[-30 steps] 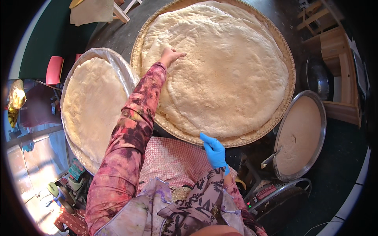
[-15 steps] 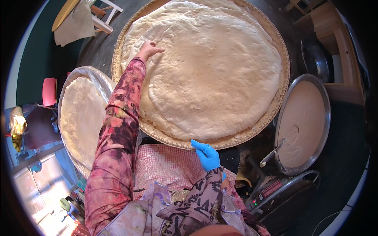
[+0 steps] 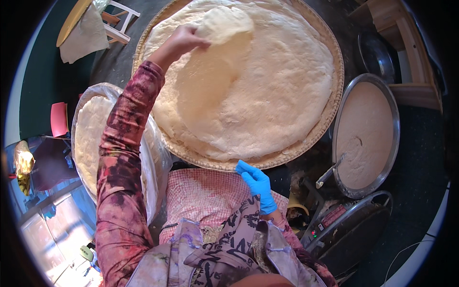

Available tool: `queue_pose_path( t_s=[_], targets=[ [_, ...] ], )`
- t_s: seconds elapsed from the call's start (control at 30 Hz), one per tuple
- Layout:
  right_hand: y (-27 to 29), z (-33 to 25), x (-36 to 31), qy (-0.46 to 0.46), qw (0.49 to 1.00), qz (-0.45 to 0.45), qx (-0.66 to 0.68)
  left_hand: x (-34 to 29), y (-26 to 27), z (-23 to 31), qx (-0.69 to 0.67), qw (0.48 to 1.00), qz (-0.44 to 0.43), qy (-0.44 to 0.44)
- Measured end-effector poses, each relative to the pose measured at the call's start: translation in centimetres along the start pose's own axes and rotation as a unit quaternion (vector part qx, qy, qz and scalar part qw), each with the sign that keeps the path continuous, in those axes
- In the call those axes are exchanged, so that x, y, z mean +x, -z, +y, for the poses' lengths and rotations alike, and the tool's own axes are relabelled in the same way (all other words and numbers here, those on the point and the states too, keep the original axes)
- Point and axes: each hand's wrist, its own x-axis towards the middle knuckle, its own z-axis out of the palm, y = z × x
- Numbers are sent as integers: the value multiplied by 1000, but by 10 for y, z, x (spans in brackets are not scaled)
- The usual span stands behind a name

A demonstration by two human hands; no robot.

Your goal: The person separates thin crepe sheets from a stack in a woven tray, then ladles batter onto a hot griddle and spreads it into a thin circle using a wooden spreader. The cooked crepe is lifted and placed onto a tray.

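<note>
A big round woven tray [image 3: 337, 91] holds a pile of thin, pale flatbreads [image 3: 277, 95] that nearly fills it. My bare left hand [image 3: 187, 40] reaches over the tray's left side, with thumb and fingers closed on the edge of the top flatbread [image 3: 224, 26]. The pinched part is raised and folded, and a shadow falls on the pile below it. By the tray's near rim is my right hand [image 3: 256, 181] in a blue glove. Its fingers are loosely bent and partly apart, with nothing seen in them.
To the left stands a smaller round tray [image 3: 88, 143] of flatbread, wrapped in clear plastic. A metal basin [image 3: 397, 129] of beige batter is at the right, with a handle [image 3: 325, 179] sticking out. Below it sits a dark round griddle [image 3: 358, 239]. A pink checked cloth [image 3: 201, 191] covers my lap.
My left hand has risen from the pile, lifting the top flatbread's edge and folding it back toward the far side. My right hand stays by the near rim.
</note>
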Motion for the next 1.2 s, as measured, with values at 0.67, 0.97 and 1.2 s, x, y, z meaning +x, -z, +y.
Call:
queue_pose_path(
  t_s=[0.67, 0.97, 1.2],
  targets=[
    [-137, -71, 49, 182, 893, -286, 295, -410, 257, 96, -300, 913, 183, -206],
    [-317, -22, 30, 109, 957, -269, -14, -624, 355, -198, -353, 837, 419, 1],
    [-348, 60, 14, -99, 959, -233, -126, -655, 230, -340, -457, 750, 464, 117]
  ],
)
